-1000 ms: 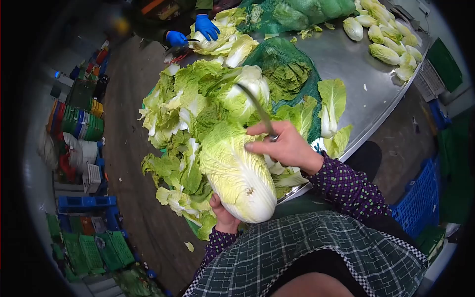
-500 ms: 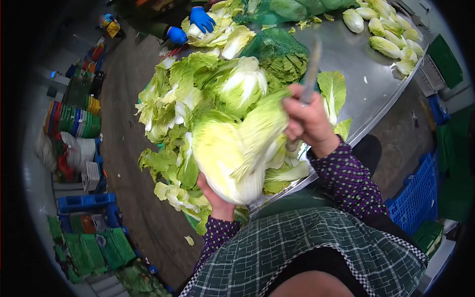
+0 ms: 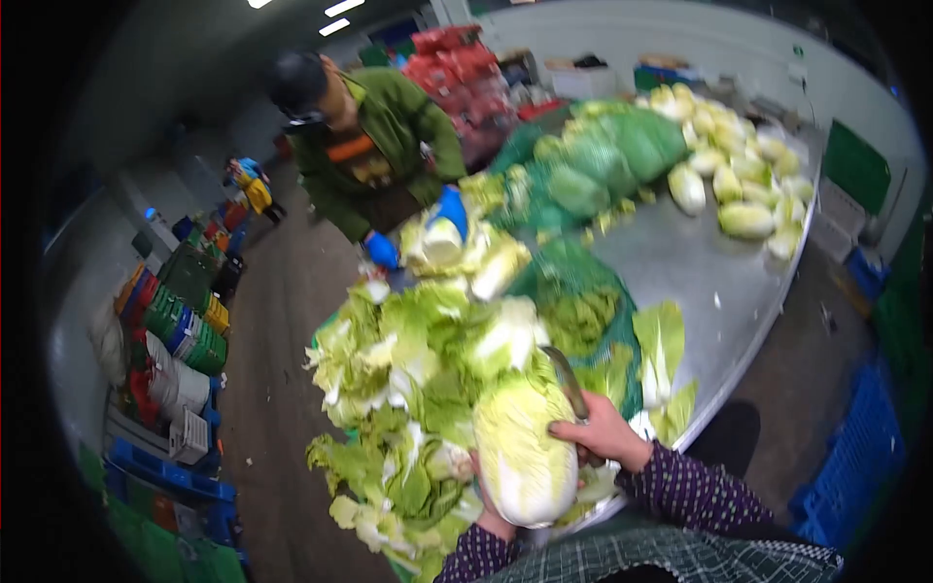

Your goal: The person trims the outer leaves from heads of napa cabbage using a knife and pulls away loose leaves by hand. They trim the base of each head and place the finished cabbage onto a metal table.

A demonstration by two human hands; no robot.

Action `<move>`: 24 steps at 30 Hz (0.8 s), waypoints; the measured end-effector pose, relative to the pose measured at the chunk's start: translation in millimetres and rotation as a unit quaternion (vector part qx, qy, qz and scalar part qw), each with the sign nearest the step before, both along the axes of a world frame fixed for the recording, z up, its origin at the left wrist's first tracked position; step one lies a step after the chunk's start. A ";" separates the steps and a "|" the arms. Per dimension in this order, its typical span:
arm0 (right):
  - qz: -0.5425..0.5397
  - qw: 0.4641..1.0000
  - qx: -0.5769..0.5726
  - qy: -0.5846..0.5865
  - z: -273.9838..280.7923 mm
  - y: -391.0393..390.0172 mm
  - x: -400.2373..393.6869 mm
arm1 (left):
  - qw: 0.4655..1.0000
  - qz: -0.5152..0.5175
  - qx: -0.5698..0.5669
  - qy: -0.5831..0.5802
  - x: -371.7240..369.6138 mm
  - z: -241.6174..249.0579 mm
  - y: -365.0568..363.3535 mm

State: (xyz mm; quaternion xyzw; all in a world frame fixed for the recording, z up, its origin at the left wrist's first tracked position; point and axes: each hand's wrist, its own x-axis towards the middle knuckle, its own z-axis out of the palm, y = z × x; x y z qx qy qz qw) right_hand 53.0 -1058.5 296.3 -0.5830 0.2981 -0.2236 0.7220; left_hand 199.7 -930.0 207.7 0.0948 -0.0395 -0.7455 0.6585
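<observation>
Ceiling lights [image 3: 343, 8] glow above a brownish floor [image 3: 277, 418]

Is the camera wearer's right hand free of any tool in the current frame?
No, the right hand grips a curved knife, its blade jutting up beside the cabbage.

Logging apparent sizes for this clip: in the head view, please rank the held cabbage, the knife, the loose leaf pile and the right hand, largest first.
1. Loose leaf pile
2. Held cabbage
3. Right hand
4. Knife, showing only as a narrow curved strip
</observation>
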 end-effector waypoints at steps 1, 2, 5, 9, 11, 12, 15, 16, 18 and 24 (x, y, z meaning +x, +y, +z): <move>-0.028 0.999 -0.022 -0.001 -9.0 -0.7 -1.7 | 0.979 0.115 0.075 -0.153 -5.3 1.8 2.1; -0.052 0.998 -0.044 0.000 -19.8 -3.0 -3.3 | 0.962 0.126 0.114 -0.215 -10.9 5.9 4.1; -0.081 0.996 -0.005 0.034 -20.5 9.8 -1.9 | 0.962 0.137 0.123 -0.200 -18.7 -15.3 38.0; -0.147 0.989 -0.007 -0.014 -35.7 17.4 5.3 | 0.933 0.214 0.199 -0.210 -15.1 -18.4 41.2; -0.164 0.986 -0.021 -0.011 -37.0 20.1 2.2 | 0.914 0.298 0.212 -0.178 -5.4 -33.2 39.7; -0.160 0.987 -0.024 -0.014 -40.1 21.9 -1.1 | 0.893 0.357 0.226 -0.155 1.2 -27.6 38.7; -0.178 0.984 -0.012 0.016 -86.8 20.8 -2.5 | 0.910 0.395 0.117 -0.037 32.9 -16.2 45.5; -0.195 0.980 0.010 0.049 -100.6 17.3 -4.2 | 0.924 0.377 0.068 0.016 44.9 -10.3 55.8; -0.061 0.976 -0.099 0.183 -108.7 3.7 -10.5 | 0.921 0.384 0.067 -0.025 60.2 6.7 68.7; -0.001 0.931 -0.341 0.129 -6.9 8.8 22.6 | 0.937 0.260 0.230 0.038 52.7 25.2 92.7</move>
